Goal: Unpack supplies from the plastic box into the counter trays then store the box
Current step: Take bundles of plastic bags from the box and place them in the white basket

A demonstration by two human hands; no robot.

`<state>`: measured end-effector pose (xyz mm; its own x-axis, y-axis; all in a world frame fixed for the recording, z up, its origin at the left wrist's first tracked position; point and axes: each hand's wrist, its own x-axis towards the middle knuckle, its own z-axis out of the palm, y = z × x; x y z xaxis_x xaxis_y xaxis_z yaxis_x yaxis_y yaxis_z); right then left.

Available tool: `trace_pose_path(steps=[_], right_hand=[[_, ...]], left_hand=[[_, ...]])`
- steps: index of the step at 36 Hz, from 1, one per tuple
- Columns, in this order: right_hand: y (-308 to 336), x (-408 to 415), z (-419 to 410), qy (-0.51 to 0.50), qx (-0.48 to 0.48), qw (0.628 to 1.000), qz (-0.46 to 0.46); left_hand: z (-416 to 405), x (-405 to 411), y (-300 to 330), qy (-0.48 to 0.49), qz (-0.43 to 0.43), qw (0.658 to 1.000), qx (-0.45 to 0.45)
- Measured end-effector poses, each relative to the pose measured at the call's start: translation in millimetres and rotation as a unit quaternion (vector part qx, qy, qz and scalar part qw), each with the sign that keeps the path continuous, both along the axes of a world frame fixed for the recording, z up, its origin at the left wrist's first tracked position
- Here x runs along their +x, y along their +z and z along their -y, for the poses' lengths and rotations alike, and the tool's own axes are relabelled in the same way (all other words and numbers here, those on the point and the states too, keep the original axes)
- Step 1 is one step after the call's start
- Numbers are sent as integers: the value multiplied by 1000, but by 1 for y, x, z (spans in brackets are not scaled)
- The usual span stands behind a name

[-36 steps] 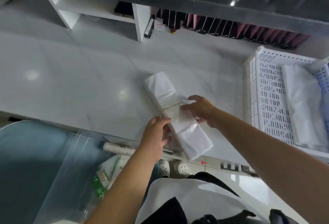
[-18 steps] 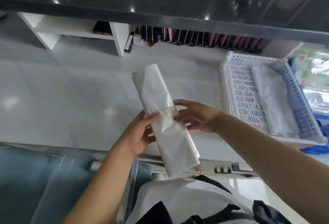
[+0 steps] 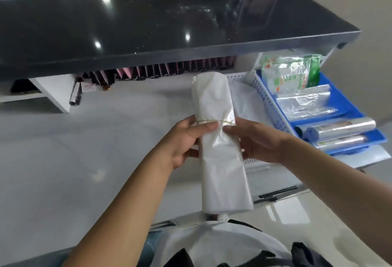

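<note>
Both hands hold white bag bundle (image 3: 220, 148), lifted off white table (image 3: 63, 160). One second ago bundle lay on table. Left hand (image 3: 186, 139) wraps bundle's left side, thumb on top near thin rubber band (image 3: 214, 120). Right hand (image 3: 254, 141) grips right side. Clear plastic box by left arm gone from view. White tray (image 3: 269, 105) behind bundle, blue tray (image 3: 339, 105) with shiny packs beside it. Farther, black shelf (image 3: 148, 31) over table.
</note>
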<state>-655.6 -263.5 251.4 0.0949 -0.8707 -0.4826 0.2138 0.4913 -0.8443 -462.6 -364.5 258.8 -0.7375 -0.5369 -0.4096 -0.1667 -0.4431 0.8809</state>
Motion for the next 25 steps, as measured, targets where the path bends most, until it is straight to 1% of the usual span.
trace_pose_path(steps=[3,8,10,11,13,15,16,17,19,20,22,25], right_hand=[[-5,-31,-8,-5,-5,1000,19],[-18,-77,-3,-15,-2,999,41],[-26,-90,1,-22,8,998,63],[-31,-96,4,-27,15,997,76],[-40,-107,10,-36,31,994,94],[-48,-114,19,-42,51,994,88],[-51,-117,23,-45,63,994,80],[-55,-119,28,-46,72,994,74],[-60,-122,38,-36,78,994,63],[-62,-122,44,-24,78,995,57],[-66,-121,56,4,74,996,46],[-63,-114,78,43,59,996,51]], left_hand=[[-5,-35,3,14,25,1000,-1],[-7,-69,2,21,33,999,0],[-3,-72,-2,47,40,998,-5],[0,-72,-5,77,47,996,-12],[3,-69,-16,150,92,982,-71],[2,-62,-29,198,172,953,-151],[-1,-59,-35,213,200,944,-153],[-5,-58,-40,222,209,943,-129],[-15,-57,-48,212,190,957,-54],[-20,-58,-51,201,179,963,-34],[-28,-60,-53,197,169,965,-30],[-32,-62,-53,209,176,961,-36]])
